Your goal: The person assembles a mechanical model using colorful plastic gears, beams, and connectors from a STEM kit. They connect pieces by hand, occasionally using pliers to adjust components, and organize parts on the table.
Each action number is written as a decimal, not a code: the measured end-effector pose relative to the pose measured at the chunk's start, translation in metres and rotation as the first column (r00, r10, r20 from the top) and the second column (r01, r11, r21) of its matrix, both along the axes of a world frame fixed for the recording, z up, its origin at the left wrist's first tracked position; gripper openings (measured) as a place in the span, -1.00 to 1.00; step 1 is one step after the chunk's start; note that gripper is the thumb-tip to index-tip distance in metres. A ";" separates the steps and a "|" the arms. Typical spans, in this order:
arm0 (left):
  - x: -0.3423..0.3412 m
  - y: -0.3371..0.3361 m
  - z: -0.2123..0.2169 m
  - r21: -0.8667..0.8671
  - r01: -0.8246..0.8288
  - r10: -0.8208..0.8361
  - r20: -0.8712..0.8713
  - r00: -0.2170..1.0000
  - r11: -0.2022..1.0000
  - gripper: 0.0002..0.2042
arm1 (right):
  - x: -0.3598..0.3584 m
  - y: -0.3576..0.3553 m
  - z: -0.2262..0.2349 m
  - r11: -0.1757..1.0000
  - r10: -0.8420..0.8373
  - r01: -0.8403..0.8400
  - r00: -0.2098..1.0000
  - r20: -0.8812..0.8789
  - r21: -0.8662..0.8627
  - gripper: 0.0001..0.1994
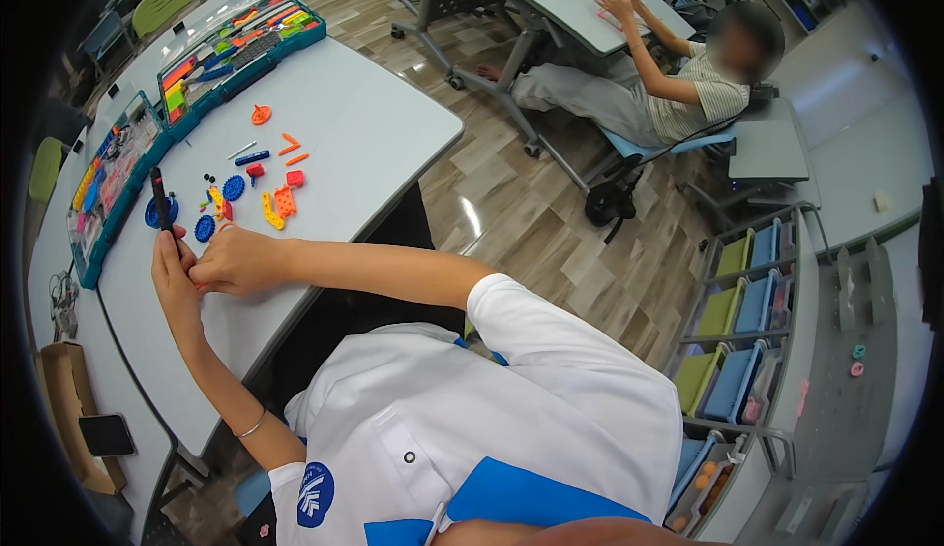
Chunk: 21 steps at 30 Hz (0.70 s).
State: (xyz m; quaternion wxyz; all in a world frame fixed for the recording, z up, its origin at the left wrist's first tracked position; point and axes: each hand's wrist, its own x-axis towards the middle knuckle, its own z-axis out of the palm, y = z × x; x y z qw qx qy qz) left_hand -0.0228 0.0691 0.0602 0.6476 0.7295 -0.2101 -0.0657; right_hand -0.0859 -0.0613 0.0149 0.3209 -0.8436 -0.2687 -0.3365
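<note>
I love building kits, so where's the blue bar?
In the head view's upper left, the blue bar lies on the white table, between a thin grey rod and a red piece.

The black stick (159,192) looks smooth, blue gears (233,187) plastic, floor (560,261) glossy

The lower end of the black rod (160,192) is hidden in the left hand (177,278); the right hand (241,259) has its fingertips obscured; many pieces (114,157) in the teal parts case (90,274) are too small to tell; the co-worker's head (745,44) is blurred
</note>
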 end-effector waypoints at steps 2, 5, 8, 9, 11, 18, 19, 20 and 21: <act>-0.008 -0.003 0.011 -0.139 -0.029 0.015 -0.099 0.995 0.990 -0.68 | -0.001 -0.001 0.004 0.994 0.066 -0.071 0.996 0.068 0.081 -0.82; -0.005 0.008 0.014 -0.176 0.032 -0.041 -0.050 0.998 0.984 -0.68 | -0.002 0.003 0.001 0.993 0.098 -0.101 0.993 0.060 0.057 -0.83; -0.001 0.003 0.005 -0.081 -0.079 0.083 0.044 0.996 0.994 -0.64 | 0.003 0.005 -0.005 0.998 0.054 -0.055 0.996 0.071 0.008 -0.83; 0.003 0.003 0.000 -0.068 -0.102 0.107 0.071 0.992 0.992 -0.63 | 0.003 0.003 -0.007 0.999 0.032 -0.032 0.996 0.088 -0.001 -0.82; 0.001 0.003 -0.003 -0.040 -0.156 0.160 0.131 0.978 0.987 -0.62 | -0.005 0.003 0.000 0.996 -0.062 0.067 0.994 0.092 -0.062 -0.81; -0.012 -0.006 -0.007 0.166 -0.315 0.245 0.340 0.908 0.934 -0.60 | -0.003 0.001 -0.007 0.947 -0.231 0.260 0.959 0.163 -0.189 -0.86; -0.015 -0.006 -0.004 0.188 -0.300 0.231 0.321 0.919 0.935 -0.60 | -0.003 0.001 -0.005 0.939 -0.248 0.278 0.955 0.164 -0.200 -0.87; -0.016 -0.006 -0.003 0.209 -0.286 0.216 0.301 0.929 0.935 -0.60 | -0.002 0.002 -0.008 0.947 -0.233 0.258 0.962 0.143 -0.194 -0.88; -0.016 -0.004 -0.004 0.235 -0.277 0.195 0.317 0.928 0.932 -0.60 | -0.001 0.005 -0.012 0.953 -0.217 0.237 0.968 0.122 -0.188 -0.88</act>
